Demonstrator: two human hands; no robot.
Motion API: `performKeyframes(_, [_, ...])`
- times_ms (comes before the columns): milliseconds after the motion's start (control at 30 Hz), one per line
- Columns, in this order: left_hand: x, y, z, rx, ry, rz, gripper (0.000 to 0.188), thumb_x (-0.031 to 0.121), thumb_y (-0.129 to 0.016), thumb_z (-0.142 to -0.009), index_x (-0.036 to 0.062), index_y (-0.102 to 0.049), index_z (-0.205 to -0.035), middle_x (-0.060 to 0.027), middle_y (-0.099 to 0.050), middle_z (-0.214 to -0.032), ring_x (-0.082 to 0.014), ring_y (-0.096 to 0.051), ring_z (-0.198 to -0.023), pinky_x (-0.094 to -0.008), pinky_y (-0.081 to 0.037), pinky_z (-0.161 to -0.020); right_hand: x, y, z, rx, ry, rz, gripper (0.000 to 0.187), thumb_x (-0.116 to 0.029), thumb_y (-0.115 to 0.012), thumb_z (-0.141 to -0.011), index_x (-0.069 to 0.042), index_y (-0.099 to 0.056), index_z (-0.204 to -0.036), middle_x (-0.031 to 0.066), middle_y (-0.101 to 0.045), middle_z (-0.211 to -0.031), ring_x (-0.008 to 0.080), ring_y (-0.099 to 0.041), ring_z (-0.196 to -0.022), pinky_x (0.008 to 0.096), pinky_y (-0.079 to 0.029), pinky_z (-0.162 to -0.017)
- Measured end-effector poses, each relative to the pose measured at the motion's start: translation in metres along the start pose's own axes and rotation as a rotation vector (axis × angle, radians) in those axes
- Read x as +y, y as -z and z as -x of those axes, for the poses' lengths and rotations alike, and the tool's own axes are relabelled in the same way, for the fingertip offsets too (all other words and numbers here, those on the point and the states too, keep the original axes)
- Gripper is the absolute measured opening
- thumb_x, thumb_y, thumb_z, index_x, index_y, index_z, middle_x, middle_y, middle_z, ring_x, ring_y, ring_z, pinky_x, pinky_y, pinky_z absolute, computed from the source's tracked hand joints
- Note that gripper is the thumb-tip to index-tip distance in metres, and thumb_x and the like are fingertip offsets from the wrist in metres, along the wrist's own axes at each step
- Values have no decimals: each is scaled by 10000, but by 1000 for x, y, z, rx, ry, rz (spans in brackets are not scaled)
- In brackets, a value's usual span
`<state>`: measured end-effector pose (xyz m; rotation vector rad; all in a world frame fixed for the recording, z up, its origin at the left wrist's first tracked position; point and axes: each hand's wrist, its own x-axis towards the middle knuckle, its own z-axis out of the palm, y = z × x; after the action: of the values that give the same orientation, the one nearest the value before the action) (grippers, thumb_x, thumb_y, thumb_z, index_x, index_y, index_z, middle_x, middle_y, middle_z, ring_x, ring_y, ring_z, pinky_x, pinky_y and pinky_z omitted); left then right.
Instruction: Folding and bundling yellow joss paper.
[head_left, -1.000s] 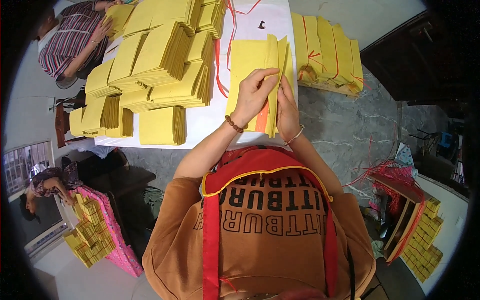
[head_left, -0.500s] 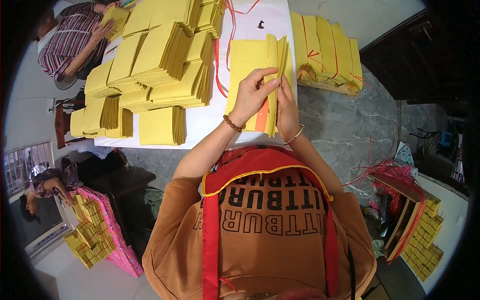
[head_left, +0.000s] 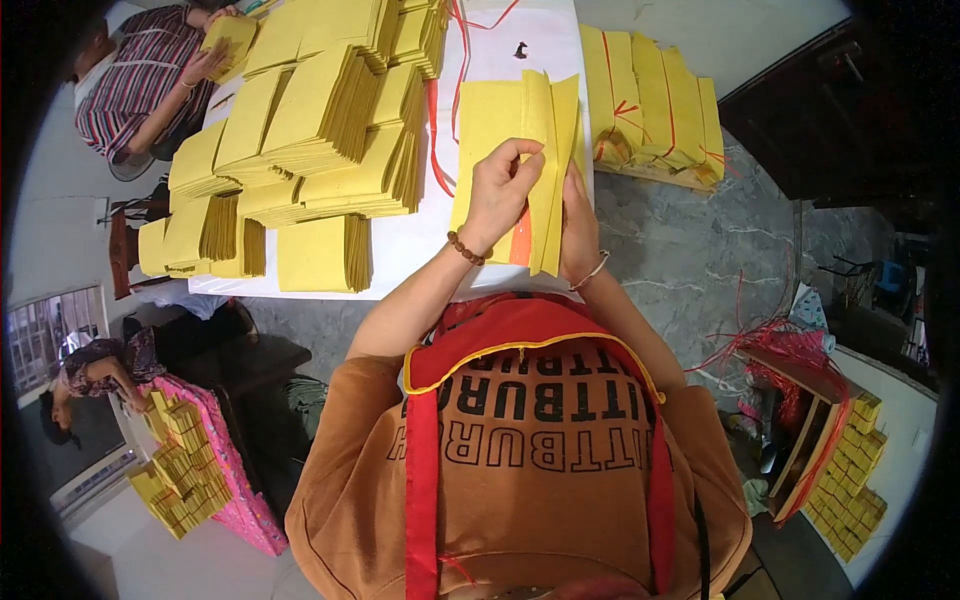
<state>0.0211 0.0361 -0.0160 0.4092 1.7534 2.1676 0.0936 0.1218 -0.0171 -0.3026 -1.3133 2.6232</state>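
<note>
In front of me a pile of yellow paper [head_left: 488, 112] lies on the white table. Several folded yellow sheets [head_left: 548, 215] are raised along its right side. My left hand [head_left: 503, 190] pinches their top fold between thumb and curled fingers. From the right, my right hand [head_left: 580, 228] cups the same sheets; its fingers are partly hidden behind them. Under the left hand an orange-red strip [head_left: 521, 240] shows on the paper.
Tall stacks of folded yellow paper [head_left: 305, 110] cover the table's left side, by red ribbon [head_left: 434, 140]. Tied yellow bundles [head_left: 655, 105] stand beyond its right edge. A co-worker in a striped shirt [head_left: 145, 80] handles paper far left; another person [head_left: 105, 370] is lower left.
The left fingers have curled in and shifted slightly left on the fold. The raised sheets have spread apart at the top, and the right fingers have slipped further behind them.
</note>
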Motion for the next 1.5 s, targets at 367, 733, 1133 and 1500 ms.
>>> performKeyframes(367, [14,-3,-2,52,-217,-160,163,108,-575,-829,12,-615,-955,9,-463,-683,-46,-398,-583,-209,-348,-507,1,-1,-1,-2,-18,-4,527,-280,-307,-970,-10,-166,-1400,86,-284,-1396,148,-312,-1249,266,-270,-1014])
performKeyframes(733, [4,-1,-5,-75,-105,-119,265,184,-659,-804,26,-629,-1014,12,-482,-706,-56,-374,-574,-211,-344,-513,1,2,-2,-1,-46,11,533,-299,-292,-972,-9,-165,-1401,90,-284,-1395,157,-315,-1251,270,-268,-1018])
performKeyframes(1133, [-2,1,-3,-56,-20,15,216,162,-655,-810,12,-635,-963,29,-479,-691,-36,-381,-563,-189,-335,-501,3,-2,2,66,-57,-100,456,-407,-306,-960,-78,-394,-1263,57,-526,-1134,138,-538,-1002,277,-442,-870])
performKeyframes(1500, [17,0,1,-70,33,-101,193,150,-647,-817,12,-635,-952,35,-475,-682,-29,-368,-557,-182,-323,-498,3,1,5,162,-154,-147,470,-428,-317,-951,-61,-431,-1222,51,-554,-1080,136,-562,-929,280,-462,-812])
